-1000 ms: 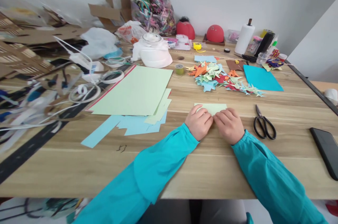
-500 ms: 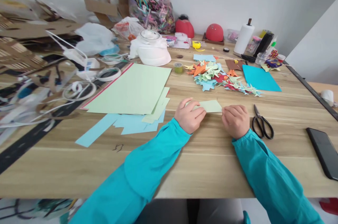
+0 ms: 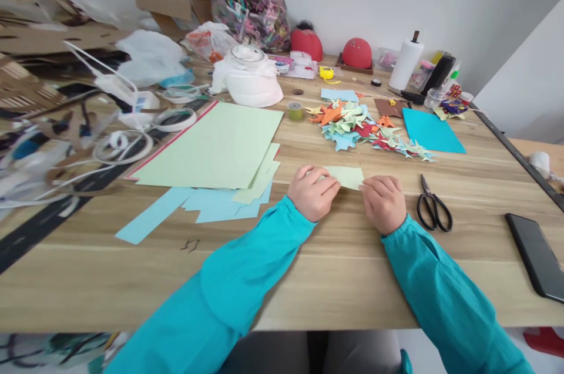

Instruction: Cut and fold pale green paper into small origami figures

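Observation:
Between my hands is a small piece of pale green paper (image 3: 348, 177). My left hand (image 3: 314, 191) is closed on its left part, and the fingers cover that end. At the right edge my right hand (image 3: 382, 201) pinches the near corner of the same paper. To the right of that hand lie black-handled scissors (image 3: 432, 206), blades pointing away. Beyond the hands is a heap of folded paper stars (image 3: 348, 121) in orange, green, red and blue. Left of my left hand rest large pale green sheets (image 3: 215, 145), with light blue paper strips (image 3: 224, 204) partly beneath them.
A black phone (image 3: 535, 256) lies near the right edge. Bright blue paper (image 3: 434, 130) sits beyond the scissors, and a roll of tape (image 3: 295, 110) near the stars. White cables (image 3: 121, 148) tangle at the left. Along the wall stand a cardboard box (image 3: 165, 4) and a stuffed plastic bag (image 3: 249, 10).
My right hand has shifted slightly left, still pinching the green paper's corner. My left hand keeps hold of the other end. The whole view has drifted a little.

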{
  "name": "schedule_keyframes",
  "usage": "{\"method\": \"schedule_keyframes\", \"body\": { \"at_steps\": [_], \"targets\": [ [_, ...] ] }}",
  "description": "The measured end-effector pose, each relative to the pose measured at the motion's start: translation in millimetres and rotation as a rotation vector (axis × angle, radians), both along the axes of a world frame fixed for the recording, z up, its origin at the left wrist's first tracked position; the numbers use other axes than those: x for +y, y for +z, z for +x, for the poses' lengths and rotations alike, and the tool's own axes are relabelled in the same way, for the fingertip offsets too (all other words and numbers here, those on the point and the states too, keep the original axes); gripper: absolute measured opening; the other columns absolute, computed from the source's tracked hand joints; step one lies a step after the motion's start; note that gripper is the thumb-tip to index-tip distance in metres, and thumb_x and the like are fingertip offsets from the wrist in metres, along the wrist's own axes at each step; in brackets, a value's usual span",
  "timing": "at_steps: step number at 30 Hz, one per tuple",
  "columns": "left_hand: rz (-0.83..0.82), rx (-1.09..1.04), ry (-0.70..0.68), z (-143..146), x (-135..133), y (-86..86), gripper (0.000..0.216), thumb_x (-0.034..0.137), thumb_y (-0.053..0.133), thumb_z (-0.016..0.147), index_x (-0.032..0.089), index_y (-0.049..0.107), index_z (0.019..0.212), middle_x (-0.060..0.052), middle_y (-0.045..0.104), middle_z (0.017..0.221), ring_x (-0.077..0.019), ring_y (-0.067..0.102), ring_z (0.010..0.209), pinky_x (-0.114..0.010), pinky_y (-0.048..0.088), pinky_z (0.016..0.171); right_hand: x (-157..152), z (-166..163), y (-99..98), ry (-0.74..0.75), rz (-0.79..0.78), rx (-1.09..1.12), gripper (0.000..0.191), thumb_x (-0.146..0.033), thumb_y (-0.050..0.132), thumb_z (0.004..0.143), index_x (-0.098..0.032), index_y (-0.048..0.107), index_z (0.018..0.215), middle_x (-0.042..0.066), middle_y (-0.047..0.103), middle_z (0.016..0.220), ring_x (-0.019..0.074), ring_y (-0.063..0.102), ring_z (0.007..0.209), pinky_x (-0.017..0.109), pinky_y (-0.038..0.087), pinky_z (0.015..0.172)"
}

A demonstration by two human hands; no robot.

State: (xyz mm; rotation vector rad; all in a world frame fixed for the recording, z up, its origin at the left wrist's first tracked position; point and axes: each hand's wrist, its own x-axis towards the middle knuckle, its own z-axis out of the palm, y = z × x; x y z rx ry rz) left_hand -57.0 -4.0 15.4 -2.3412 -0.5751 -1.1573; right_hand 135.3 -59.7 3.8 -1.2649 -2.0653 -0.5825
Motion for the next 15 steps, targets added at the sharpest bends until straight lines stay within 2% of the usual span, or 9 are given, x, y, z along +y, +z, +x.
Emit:
{"method": "schedule_keyframes", "body": {
  "at_steps": [5, 9, 15],
  "targets": [
    [-0.063, 0.072, 0.031, 11, -8, -2.1, 0.013, 0.016, 0.052, 0.080, 0.018, 0.063, 0.075, 0.000, 0.068, 0.073, -0.0179, 0.054, 0.078, -0.036, 0.034, 0.070, 1, -5, -3.7, 0.027, 0.024, -0.037, 0.014, -0.011, 0.053, 0.081, -0.018, 0.064, 0.086, 0.003, 0.070, 0.085, 0.0168, 0.056, 0.087, 0.034, 0.037, 0.083],
    [-0.075, 0.140, 0.012, 20, -14, -5.5, 0.017, 0.017, 0.051, 0.081, 0.017, 0.062, 0.068, -0.001, 0.065, 0.068, -0.0175, 0.053, 0.076, -0.035, 0.033, 0.070, -3, -11, -1.5, 0.062, 0.025, -0.077, 0.015, -0.011, 0.050, 0.083, -0.018, 0.064, 0.082, 0.003, 0.069, 0.080, 0.0160, 0.056, 0.084, 0.033, 0.037, 0.083],
    [-0.066, 0.170, -0.005, 18, -13, -4.0, 0.015, 0.019, 0.051, 0.080, 0.018, 0.062, 0.070, 0.000, 0.064, 0.066, -0.0177, 0.053, 0.076, -0.036, 0.033, 0.069, -5, -14, -1.3, 0.043, -0.006, -0.067, 0.015, -0.011, 0.049, 0.082, -0.018, 0.062, 0.081, 0.003, 0.068, 0.079, 0.0164, 0.056, 0.083, 0.035, 0.034, 0.085]
  ]
}}
